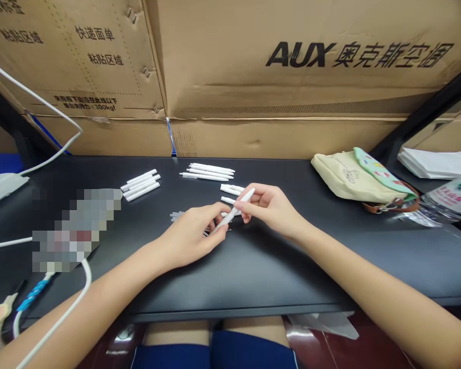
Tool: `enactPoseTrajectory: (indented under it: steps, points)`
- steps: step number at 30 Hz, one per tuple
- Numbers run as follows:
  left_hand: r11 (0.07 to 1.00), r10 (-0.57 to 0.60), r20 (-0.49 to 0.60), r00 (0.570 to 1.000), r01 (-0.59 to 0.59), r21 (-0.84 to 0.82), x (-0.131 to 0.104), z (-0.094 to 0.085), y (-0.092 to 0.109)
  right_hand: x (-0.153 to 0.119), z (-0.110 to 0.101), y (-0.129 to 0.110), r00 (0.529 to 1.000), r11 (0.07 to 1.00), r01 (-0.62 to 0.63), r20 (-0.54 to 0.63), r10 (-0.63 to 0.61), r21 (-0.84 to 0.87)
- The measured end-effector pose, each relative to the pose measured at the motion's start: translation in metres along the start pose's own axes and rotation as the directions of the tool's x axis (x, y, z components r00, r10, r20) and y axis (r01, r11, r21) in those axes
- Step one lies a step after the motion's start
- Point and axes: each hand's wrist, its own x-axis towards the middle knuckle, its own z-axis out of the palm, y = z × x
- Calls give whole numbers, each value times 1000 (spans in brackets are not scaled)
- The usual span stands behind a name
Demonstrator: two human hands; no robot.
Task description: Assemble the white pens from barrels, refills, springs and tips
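Between my two hands, above the black table, is a slanted white pen (pixel 230 214). My right hand (pixel 271 207) pinches its upper, pointed end, while my left hand (pixel 194 233) has thumb and fingers closed on its lower end. Just behind my fingers lie several short white pen parts (pixel 229 190), partly covered by my right hand. Thin refills (pixel 175 216) stick out from behind my left hand, mostly hidden. Farther back lies a group of white pens (pixel 209 171), side by side. Left of them, white pen barrels (pixel 141 183) rest in a slanted row.
A cream pouch (pixel 346 174) with a green flap sits at the right, near a plastic bottle (pixel 453 197) and white papers (pixel 436 163). A blurred-out object (pixel 77 228) and white cables (pixel 82 287) lie left. Cardboard boxes (pixel 253 92) wall off the back of the black table (pixel 269 282).
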Motion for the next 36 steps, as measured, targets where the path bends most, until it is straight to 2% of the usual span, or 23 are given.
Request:
enactPoseTrajectory:
  steps: [13,24,36]
  points:
    - [999,2,28,1000,-1,-36,0,-1,0,-1,1,-1,1000,1000,-8,-6,8,6]
    - [990,-29,-37,999,24,-142,1,-1,3,0,-2,-1,1000,997,-8,24,6,81]
    - [989,-46,-34,998,41,-139,1,0,4,-1,1,-2,1000,999,-9,-11,9,48]
